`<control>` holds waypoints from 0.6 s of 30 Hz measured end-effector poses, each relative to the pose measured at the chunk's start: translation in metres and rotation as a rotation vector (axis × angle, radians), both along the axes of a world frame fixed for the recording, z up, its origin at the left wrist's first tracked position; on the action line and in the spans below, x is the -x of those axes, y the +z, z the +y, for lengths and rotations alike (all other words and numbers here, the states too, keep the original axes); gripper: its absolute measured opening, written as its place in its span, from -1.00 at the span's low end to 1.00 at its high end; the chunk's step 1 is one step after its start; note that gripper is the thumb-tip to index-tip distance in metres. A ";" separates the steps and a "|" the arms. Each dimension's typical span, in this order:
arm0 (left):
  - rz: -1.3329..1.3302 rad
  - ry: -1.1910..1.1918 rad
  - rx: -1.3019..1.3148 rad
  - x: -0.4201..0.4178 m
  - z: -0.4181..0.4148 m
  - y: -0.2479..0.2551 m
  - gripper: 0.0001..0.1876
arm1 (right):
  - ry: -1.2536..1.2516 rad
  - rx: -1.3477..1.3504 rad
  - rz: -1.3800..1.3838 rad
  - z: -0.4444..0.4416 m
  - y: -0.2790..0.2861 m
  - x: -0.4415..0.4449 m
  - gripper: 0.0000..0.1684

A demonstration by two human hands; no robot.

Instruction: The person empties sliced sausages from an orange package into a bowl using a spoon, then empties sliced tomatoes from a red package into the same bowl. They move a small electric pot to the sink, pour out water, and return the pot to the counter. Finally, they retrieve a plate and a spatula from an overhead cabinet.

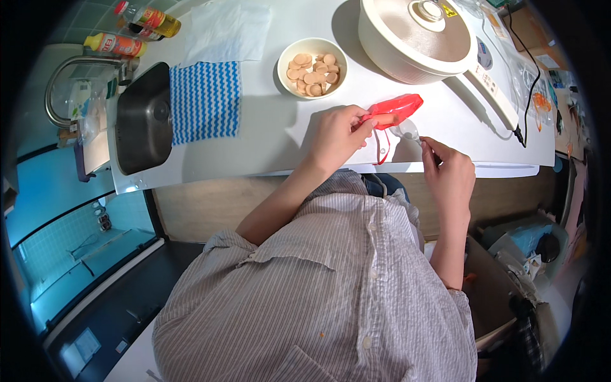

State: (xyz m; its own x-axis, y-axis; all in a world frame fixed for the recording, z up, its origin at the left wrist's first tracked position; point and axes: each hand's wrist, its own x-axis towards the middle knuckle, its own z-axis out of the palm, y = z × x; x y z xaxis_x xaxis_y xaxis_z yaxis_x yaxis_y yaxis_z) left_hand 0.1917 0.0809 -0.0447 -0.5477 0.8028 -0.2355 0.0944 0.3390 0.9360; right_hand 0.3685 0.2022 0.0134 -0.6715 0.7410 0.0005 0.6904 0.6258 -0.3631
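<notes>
My left hand (340, 136) pinches the gathered end of a red plastic wrapper (405, 107) over the counter. Inside it or along its near side shows a pinkish sausage (384, 118). A thin red strip (383, 148) dangles below the wrapper. Between thumb and fingers, my right hand (447, 168) grips a small clear plastic piece (407, 129), whose far part reaches the wrapper; whether it is film or a utensil I cannot tell. Beyond my left hand stands a white bowl (282, 79) with round, pale pink slices (312, 77) in it.
A lidded cream electric pot (415, 52) stands at the back, its handle (494, 98) and black cord (537, 76) reaching right. Leftward lie a blue-and-white cloth (206, 102), a white sheet (226, 31), a steel sink (143, 122), a faucet (52, 93) and several bottles (157, 21).
</notes>
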 end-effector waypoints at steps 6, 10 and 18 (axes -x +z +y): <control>0.024 0.007 -0.065 -0.001 -0.002 -0.007 -0.74 | 0.050 -0.047 -0.054 0.001 0.005 0.006 -0.82; 0.065 -0.010 -0.060 0.000 -0.002 -0.005 -0.75 | 0.086 -0.107 -0.117 0.002 0.007 0.009 -0.83; 0.094 -0.016 -0.068 0.001 -0.002 -0.004 -0.76 | 0.192 -0.288 -0.236 0.003 0.011 0.023 -0.83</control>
